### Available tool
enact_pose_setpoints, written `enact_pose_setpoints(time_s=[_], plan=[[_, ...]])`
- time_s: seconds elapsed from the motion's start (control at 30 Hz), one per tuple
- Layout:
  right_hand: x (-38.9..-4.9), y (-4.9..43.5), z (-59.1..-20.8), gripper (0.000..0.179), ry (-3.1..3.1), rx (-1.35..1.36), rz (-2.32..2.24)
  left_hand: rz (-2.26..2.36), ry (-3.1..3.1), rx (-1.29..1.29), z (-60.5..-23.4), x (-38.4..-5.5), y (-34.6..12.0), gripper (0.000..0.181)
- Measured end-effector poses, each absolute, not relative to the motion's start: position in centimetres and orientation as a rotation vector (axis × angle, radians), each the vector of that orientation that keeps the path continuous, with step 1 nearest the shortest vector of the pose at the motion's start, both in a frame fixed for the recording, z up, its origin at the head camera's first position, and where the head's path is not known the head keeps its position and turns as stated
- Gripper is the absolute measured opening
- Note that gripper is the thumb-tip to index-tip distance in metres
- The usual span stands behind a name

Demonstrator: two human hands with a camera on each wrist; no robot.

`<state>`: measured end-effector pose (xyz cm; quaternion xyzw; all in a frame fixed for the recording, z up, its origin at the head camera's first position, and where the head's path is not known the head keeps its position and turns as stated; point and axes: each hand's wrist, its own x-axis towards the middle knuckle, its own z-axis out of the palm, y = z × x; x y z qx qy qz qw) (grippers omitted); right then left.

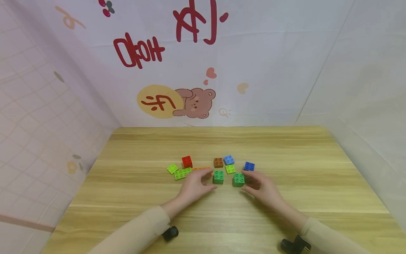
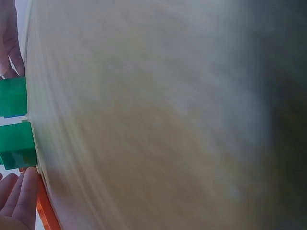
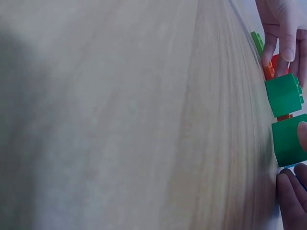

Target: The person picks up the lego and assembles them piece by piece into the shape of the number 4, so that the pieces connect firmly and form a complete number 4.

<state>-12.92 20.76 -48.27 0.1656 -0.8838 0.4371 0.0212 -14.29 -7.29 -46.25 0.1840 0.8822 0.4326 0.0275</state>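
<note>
Two green 2x2 toy bricks stand upright on the wooden table in the head view, a small gap between them. My left hand (image 1: 196,185) is beside the left green brick (image 1: 218,177), thumb and fingers spread apart just short of its left side. At the right green brick (image 1: 239,180), my right hand (image 1: 262,187) has its thumb and fingertips apart, right at the near and far corners. In the right wrist view that thumb (image 3: 302,136) overlaps the brick. An orange brick (image 1: 202,168) lies partly hidden behind my left fingers.
Behind the hands lie a red brick (image 1: 187,162), a brown brick (image 1: 218,162), a light blue brick (image 1: 229,159), a dark blue brick (image 1: 249,166) and flat lime bricks (image 1: 183,173). A printed cloth (image 1: 269,63) hangs behind the table (image 1: 222,218).
</note>
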Motion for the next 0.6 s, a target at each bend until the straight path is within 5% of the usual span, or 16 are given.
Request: enact_pose_setpoints(time_s=[0.6], plan=[[-13.29,20.33,-48.71,0.046,-2.768,0.458,1.315,1.349,2.735,0.547,-46.85,-15.07,-6.23,0.058]])
